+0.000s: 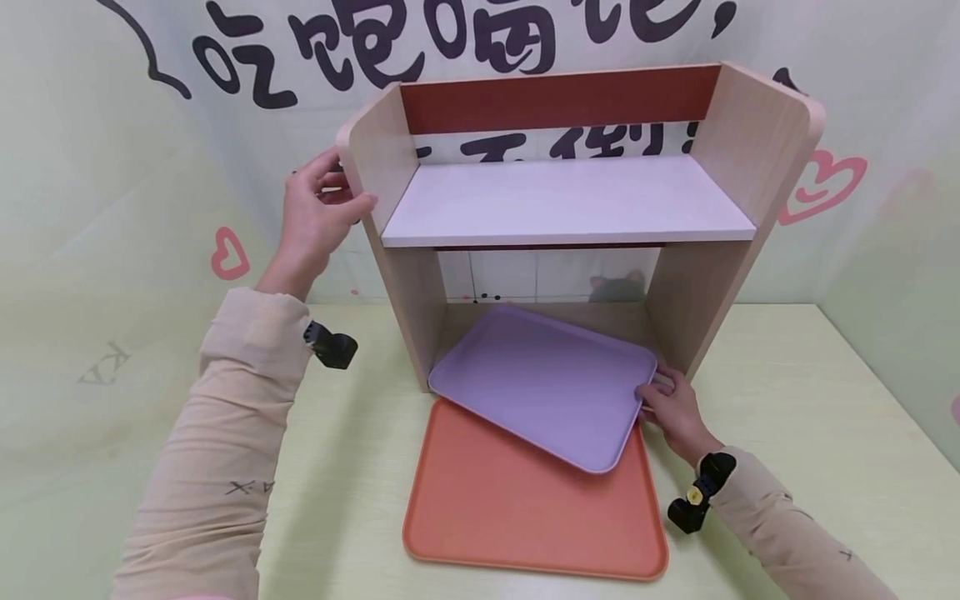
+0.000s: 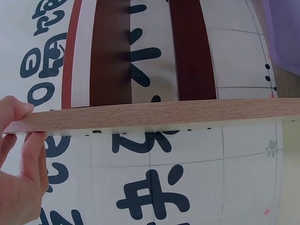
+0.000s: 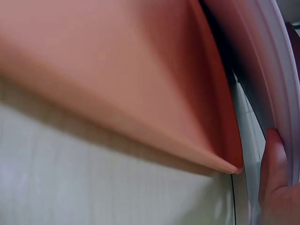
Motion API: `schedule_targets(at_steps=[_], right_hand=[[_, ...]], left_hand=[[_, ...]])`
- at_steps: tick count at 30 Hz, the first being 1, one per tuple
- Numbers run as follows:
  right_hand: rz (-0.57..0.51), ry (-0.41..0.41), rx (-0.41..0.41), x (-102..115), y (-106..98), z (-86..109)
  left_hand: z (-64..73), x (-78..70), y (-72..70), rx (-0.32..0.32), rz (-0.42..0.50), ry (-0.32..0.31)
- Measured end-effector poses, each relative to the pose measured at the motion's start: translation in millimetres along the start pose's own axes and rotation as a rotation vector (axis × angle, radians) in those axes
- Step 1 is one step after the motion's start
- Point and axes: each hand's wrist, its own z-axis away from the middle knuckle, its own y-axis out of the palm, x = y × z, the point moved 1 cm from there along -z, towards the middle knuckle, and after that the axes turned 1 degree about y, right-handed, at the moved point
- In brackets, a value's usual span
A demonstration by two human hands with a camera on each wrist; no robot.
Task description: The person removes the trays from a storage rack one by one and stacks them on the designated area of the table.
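A small wooden desk shelf (image 1: pixel 570 200) stands on the table, with pale side panels and a white middle board. My left hand (image 1: pixel 318 208) grips the upper front edge of its left panel (image 2: pixel 154 115), thumb on one face and fingers on the other. A purple tray (image 1: pixel 547 379) lies turned at an angle, its back part inside the lower compartment and its front corner jutting out. The right hand (image 1: pixel 675 412) pinches this tray's right edge, beside the right panel's foot. Under its front part is an orange tray (image 1: pixel 525 508), flat before the shelf.
A pale wood-grain table (image 1: pixel 810 417) extends to both sides of the shelf. Behind hangs a white cloth (image 1: pixel 247 167) with large black characters and pink hearts. Black wrist cameras (image 1: pixel 333 346) are worn on both arms.
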Motion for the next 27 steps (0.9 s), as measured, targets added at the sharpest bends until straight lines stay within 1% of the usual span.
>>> schedule_targets(at_steps=[10, 12, 16, 20, 27], right_hand=[[-0.305, 0.087, 0.091, 2.3, -0.9, 2.2], [-0.358, 0.106, 0.096, 3.0, -0.7, 2.4], [-0.418, 0.116, 0.098, 3.0, -2.4, 3.0], [-0.455, 0.122, 0.106, 1.6, -6.1, 4.6], [-0.51, 0.13, 0.159, -1.8, -16.4, 7.9]], left_hand=[[0.3, 0.2, 0.0, -0.004, 0.002, -0.009], [0.2, 0.4, -0.2, -0.005, 0.009, -0.011], [0.1, 0.0, -0.3, -0.005, 0.011, -0.011], [-0.1, 0.2, 0.3, -0.006, 0.01, -0.01], [-0.3, 1.0, 0.0, -0.007, 0.008, -0.003]])
